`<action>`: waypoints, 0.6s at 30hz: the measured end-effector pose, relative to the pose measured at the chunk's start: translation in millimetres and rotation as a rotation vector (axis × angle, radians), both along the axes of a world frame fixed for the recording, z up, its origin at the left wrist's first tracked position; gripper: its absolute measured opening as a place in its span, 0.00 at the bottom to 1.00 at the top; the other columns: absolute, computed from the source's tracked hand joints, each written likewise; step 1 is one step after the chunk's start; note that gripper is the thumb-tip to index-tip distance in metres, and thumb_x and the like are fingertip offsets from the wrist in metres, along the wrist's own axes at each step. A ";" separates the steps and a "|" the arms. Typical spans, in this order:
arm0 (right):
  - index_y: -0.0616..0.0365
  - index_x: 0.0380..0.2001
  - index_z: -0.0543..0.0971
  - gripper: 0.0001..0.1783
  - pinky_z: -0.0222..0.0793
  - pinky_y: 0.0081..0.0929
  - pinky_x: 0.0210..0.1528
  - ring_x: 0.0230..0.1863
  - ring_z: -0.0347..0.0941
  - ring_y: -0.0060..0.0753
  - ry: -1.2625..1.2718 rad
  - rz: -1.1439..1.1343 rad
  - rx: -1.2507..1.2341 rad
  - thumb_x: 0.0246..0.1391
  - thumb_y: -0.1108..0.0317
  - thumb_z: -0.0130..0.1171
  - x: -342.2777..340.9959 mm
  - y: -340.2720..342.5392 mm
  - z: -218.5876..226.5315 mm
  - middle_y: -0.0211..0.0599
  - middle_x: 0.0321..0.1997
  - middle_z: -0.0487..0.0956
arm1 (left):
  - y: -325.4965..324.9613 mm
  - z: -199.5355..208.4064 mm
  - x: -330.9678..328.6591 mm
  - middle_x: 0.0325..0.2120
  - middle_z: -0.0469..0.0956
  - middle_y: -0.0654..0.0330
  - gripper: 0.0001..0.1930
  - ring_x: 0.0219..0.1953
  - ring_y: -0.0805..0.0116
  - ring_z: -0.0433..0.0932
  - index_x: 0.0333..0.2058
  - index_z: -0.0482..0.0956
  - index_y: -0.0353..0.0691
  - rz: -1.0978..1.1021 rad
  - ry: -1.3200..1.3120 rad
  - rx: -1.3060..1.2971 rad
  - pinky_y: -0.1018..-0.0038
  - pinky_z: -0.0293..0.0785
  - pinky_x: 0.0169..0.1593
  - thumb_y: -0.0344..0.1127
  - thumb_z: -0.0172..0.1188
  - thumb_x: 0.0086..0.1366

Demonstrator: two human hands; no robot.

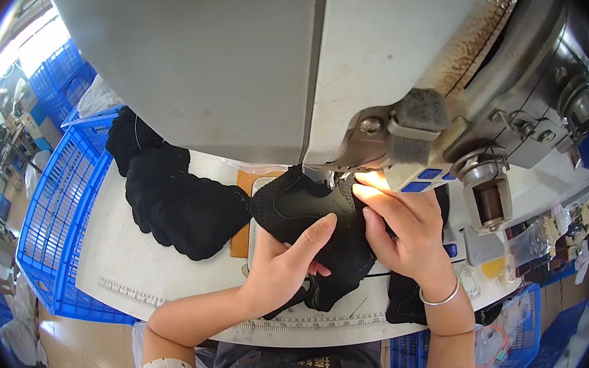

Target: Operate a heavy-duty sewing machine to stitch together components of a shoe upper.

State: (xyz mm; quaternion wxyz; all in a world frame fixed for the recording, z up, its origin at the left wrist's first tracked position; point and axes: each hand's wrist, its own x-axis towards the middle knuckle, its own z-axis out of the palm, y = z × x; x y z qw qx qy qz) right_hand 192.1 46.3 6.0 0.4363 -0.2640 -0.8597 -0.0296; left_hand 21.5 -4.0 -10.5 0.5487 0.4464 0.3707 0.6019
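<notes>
A black fabric shoe upper [296, 201] with a smooth dark panel lies under the needle area of a sewing machine [225, 56]. My left hand [281, 263] grips its near left side, thumb on top and the other fingers mostly tucked beneath. On the right, my right hand [408, 226] pinches the upper's edge close to the presser foot [336, 178], its fingertips brightly lit by the machine's lamp. Part of the upper hangs toward me over the white table [120, 247]. The machine head hides the needle tip and the upper's far edge.
Several black uppers [183, 202] are heaped at the left, running from a blue crate [58, 228] onto the table. Another black piece [403, 298] lies by my right wrist. A thread spool [489, 201] sits on the machine's right side. Blue crates [528, 325] stand lower right.
</notes>
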 end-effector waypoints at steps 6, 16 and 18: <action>0.58 0.32 0.79 0.15 0.65 0.26 0.38 0.34 0.74 0.34 -0.056 0.016 0.047 0.35 0.81 0.57 0.3 0.0 -0.4 0.37 0.38 0.78 | 0.6 3.1 -1.2 0.27 0.73 0.66 0.11 0.24 0.82 0.72 0.38 0.71 0.36 -0.044 0.021 -0.075 0.85 0.71 0.18 0.36 0.57 0.60; 0.54 0.36 0.80 0.16 0.65 0.23 0.25 0.19 0.69 0.31 0.038 0.131 -0.046 0.39 0.75 0.58 2.9 9.2 3.3 0.30 0.19 0.74 | 0.4 5.1 0.3 0.27 0.73 0.66 0.11 0.24 0.83 0.72 0.38 0.70 0.36 -0.037 -0.024 -0.060 0.85 0.71 0.17 0.37 0.55 0.61; 0.53 0.37 0.80 0.17 0.65 0.23 0.24 0.18 0.68 0.32 0.053 0.153 -0.096 0.38 0.76 0.57 3.2 12.3 3.2 0.31 0.19 0.74 | 0.6 3.4 2.3 0.27 0.73 0.66 0.12 0.24 0.82 0.73 0.38 0.70 0.36 -0.004 -0.031 -0.046 0.85 0.72 0.17 0.39 0.55 0.61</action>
